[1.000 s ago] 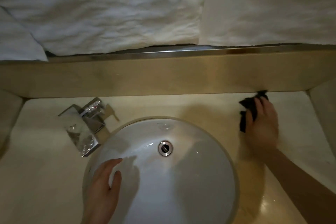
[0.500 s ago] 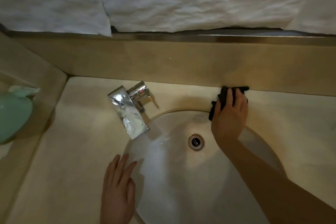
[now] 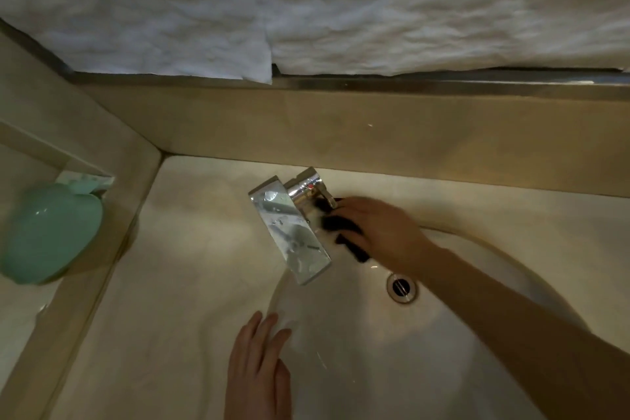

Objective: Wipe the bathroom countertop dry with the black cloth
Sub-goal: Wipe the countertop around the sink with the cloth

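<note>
Black cloth [image 3: 344,228] sits bunched under your right hand [image 3: 381,232], beside the faucet [image 3: 293,225]. Your fingers [image 3: 351,206] curl over it, pressing it onto the surface [image 3: 191,249]. Your left hand [image 3: 259,372] lies flat, fingers together.

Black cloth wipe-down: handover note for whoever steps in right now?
Right hand: pressing the black cloth onto the countertop strip between basin rim and backsplash, right beside the faucet base.
Left hand: empty, flat, fingers spread on the near rim of the sink.
Done: cannot tell from this view which parts are already dry.
Left: around and behind the faucet, then the broad counter area to its left up to the side wall. The green soap dish sits on the side ledge, off the counter.
</note>
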Available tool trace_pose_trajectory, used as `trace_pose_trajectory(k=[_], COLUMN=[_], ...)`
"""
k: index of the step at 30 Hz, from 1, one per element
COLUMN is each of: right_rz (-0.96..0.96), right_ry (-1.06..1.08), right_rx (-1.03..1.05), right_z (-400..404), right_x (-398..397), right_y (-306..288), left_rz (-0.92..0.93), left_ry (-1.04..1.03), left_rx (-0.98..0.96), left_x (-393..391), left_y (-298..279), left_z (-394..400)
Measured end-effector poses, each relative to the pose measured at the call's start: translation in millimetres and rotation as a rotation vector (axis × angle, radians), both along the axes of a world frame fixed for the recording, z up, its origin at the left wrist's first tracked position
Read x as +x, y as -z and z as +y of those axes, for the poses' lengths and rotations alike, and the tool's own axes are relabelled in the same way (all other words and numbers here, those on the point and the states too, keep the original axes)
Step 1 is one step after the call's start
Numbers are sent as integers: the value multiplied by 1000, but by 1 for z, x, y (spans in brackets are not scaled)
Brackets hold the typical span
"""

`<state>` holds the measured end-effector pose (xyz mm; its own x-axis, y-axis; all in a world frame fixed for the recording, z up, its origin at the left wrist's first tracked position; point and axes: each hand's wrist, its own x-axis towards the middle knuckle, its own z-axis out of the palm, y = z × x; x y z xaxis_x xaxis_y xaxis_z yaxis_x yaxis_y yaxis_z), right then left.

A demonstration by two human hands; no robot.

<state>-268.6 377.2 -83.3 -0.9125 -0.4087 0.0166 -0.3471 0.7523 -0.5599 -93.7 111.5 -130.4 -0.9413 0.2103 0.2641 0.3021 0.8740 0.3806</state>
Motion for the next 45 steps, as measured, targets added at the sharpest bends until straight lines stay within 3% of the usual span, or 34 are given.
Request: trace_pose_trajectory(k=[3, 5, 11, 15, 17, 22, 25, 31, 34, 38, 41, 43, 45], right_rz=[35, 41, 71, 107, 144, 104, 21, 171, 182, 134, 67, -82, -166], right_ry=[310, 367, 223, -163, -254, 241, 219, 435, 391, 408, 275, 159, 114], right_rx=[-138, -136, 5, 103, 146, -10, -131, 0, 117, 79, -81, -286, -351], right_z=[43, 31, -47, -20, 12, 34, -4, -6, -1, -11, -33, -42, -36], right_x=[-9, -14, -11, 19, 21, -12, -20, 37, 40, -2, -22, -34, -40], right_y=[-9, 0, 26, 19, 7, -14, -3, 12, 26, 15, 9, -1, -5], left_rz=[-2, -12, -28, -47, -38, -2, 50, 96, 119, 18, -163, -261, -405], left_ry=[1, 7, -12, -17, -24, -15, -1, 1, -58, -216, -584, -594, -452], left_rx=[46, 68, 76, 68, 67, 62, 60, 41, 56, 254, 814, 1006, 1085], left_x=[-2, -1, 0, 2, 2, 0, -3, -5, -6, -10, -59, -108, -153], left_y=[-4, -6, -8, -7, -7, -7, -3, 1, 6, -15, -46, -57, -70], left_z=[1, 2, 3, 2, 3, 5, 2, 8, 7, 8, 14, 9, 5])
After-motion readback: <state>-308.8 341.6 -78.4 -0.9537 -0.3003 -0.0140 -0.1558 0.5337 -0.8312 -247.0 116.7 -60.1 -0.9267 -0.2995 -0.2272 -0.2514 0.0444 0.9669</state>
